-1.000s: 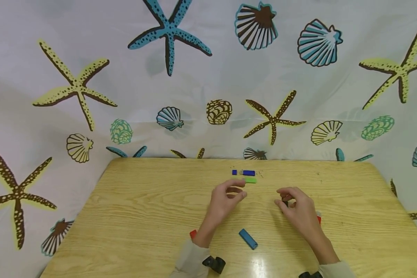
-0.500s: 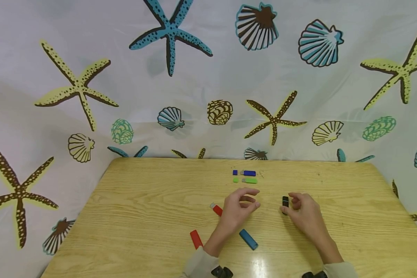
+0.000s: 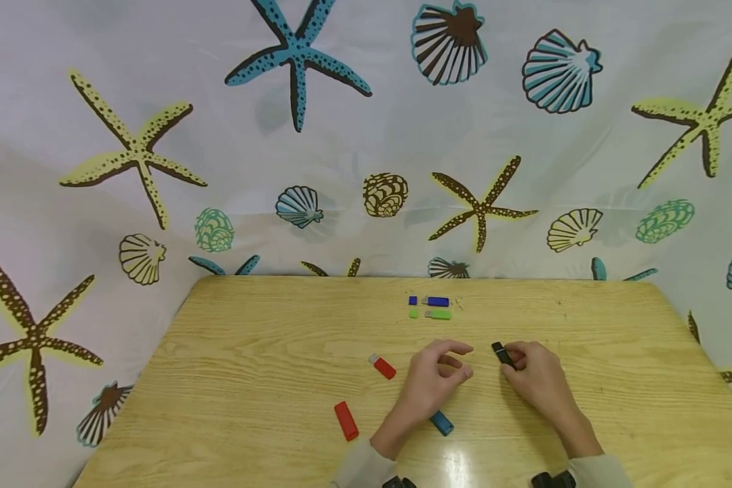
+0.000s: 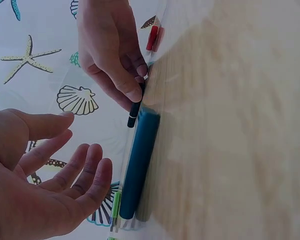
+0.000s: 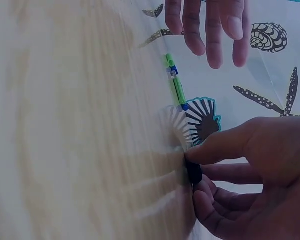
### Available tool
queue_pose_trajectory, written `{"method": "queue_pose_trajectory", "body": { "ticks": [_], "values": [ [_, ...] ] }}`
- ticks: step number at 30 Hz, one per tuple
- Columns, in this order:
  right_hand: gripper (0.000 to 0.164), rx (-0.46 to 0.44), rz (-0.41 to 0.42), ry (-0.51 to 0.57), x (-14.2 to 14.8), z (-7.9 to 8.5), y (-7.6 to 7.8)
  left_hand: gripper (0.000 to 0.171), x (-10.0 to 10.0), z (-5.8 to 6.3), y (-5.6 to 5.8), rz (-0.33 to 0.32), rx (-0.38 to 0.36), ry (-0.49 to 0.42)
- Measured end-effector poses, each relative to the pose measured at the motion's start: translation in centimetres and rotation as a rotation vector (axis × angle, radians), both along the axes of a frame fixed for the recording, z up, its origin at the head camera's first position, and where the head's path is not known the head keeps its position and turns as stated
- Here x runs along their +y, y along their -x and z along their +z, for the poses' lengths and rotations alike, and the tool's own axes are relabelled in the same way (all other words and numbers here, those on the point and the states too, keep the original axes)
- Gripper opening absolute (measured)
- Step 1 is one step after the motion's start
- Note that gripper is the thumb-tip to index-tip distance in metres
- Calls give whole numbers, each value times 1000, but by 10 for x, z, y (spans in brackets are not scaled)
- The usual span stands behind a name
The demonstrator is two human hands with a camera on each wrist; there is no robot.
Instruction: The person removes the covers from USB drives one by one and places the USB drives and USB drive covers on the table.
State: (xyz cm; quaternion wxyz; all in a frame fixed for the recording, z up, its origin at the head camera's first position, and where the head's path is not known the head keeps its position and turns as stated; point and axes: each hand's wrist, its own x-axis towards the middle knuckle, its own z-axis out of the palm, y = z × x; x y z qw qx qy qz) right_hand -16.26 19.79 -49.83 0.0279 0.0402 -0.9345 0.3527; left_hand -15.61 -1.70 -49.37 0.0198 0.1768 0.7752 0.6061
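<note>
My right hand (image 3: 539,383) pinches a black USB flash drive (image 3: 499,350) between thumb and fingers, low over the table. Part of the drive is hidden by the fingers; in the right wrist view only a dark piece (image 5: 193,171) of it shows. My left hand (image 3: 430,379) hovers to the left of it with fingers loosely curved and nothing between them. Under the left wrist lies a steel-blue stick (image 3: 442,423), partly covered by the hand; the left wrist view shows it (image 4: 141,162) large, close to the camera.
At the back lie a dark blue flash drive (image 3: 438,301) with its cap (image 3: 413,300), and a green drive (image 3: 440,315) with its cap (image 3: 413,314). Left of my hands are a red drive (image 3: 383,367) and a red oblong piece (image 3: 346,421). Another red piece (image 4: 152,38) lies beyond my right hand.
My left hand has moved right and toward me, away from the green pieces, uncovering the red drive. My right hand has shifted slightly right, and the black drive has turned in its fingers.
</note>
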Motion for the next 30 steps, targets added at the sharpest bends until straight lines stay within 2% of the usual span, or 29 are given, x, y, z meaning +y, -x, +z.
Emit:
{"method": "queue_pose_trajectory", "body": {
  "ticks": [8, 13, 17, 24, 30],
  "values": [
    [26, -29, 62, 4, 3, 10, -10, 31, 8, -1, -4, -51, -32, -22],
    [25, -59, 122, 54, 6, 23, -22, 36, 10, -1, -7, -105, -67, -55],
    [25, -76, 168, 104, 7, 33, -27, 36, 11, -2, -7, -120, -85, -71],
    [25, -64, 253, 145, 6, 46, -30, 33, 11, 3, -7, -137, -122, -116],
    [24, -21, 313, 157, 4, 52, -28, 24, 8, 7, -7, -137, -144, -189]
  ]
}}
